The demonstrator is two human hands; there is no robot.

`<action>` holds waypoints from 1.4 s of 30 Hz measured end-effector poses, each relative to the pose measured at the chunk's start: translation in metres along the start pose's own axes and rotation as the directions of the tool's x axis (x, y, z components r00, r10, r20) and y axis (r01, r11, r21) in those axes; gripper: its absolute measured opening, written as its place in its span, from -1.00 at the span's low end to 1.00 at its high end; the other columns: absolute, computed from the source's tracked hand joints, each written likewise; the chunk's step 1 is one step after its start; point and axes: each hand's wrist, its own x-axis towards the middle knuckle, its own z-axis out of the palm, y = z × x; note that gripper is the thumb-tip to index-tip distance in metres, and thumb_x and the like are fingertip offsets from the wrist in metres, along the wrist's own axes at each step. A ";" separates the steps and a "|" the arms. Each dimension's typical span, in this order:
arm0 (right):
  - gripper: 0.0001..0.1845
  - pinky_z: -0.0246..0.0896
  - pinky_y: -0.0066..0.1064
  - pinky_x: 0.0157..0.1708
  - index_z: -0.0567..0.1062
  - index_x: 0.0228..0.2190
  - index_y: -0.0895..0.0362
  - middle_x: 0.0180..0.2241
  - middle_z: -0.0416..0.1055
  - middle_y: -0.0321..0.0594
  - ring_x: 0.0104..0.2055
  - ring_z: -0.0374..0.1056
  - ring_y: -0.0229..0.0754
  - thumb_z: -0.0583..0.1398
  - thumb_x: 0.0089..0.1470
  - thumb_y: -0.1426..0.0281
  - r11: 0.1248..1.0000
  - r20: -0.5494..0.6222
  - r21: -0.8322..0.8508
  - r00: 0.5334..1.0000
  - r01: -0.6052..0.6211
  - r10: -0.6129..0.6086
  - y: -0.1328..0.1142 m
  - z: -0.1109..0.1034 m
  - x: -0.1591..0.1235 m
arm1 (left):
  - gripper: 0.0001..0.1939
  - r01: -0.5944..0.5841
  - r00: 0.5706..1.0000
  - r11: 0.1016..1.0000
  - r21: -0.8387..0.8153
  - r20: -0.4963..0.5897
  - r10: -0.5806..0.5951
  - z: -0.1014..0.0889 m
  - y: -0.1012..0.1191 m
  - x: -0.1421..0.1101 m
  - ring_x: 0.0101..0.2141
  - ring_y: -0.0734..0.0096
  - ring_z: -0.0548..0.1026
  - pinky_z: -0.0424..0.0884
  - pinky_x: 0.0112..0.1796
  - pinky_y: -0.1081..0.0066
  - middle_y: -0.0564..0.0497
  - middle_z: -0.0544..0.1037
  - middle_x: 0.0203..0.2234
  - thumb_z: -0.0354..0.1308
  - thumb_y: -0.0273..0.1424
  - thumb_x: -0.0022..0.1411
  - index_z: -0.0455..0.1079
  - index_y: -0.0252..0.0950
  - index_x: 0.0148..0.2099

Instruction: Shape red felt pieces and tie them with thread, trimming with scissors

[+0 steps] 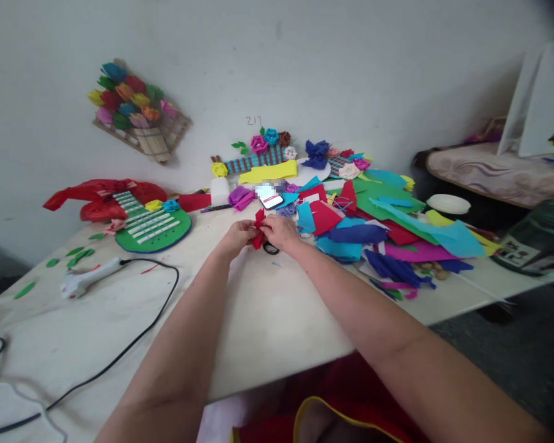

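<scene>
Both hands meet over the middle of the table, fingers closed on a small piece of red crepe paper [259, 229]. My left hand [238, 237] pinches it from the left side. From the right, my right hand [279, 232] grips the same paper, which sticks out above and below the fingers. A pair of scissors with dark handle loops [271, 248] lies just under my right hand; its blades are hidden. Beyond the hands lies a phone [272, 201] with a lit screen.
A glue gun [90, 278] with a black cord lies left, near a green guitar-shaped craft [166, 237]. Coloured paper scraps [357, 234] crowd the right side. Paper flowers [259, 144] stand against the wall. A large glass jar [538, 237] is at the right edge.
</scene>
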 end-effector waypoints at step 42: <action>-0.85 0.19 -0.44 -0.35 0.48 -0.49 0.17 -0.49 0.44 -0.28 -0.41 0.31 -0.26 0.17 -0.17 0.36 0.816 0.015 0.484 0.935 -0.317 0.354 0.013 0.017 0.009 | -0.71 -0.024 0.984 0.999 0.047 -0.177 0.032 0.013 -0.001 0.003 -0.60 0.42 0.45 0.42 -0.45 0.37 0.02 0.48 -0.65 0.31 -0.39 -0.21 0.34 -0.41 -0.40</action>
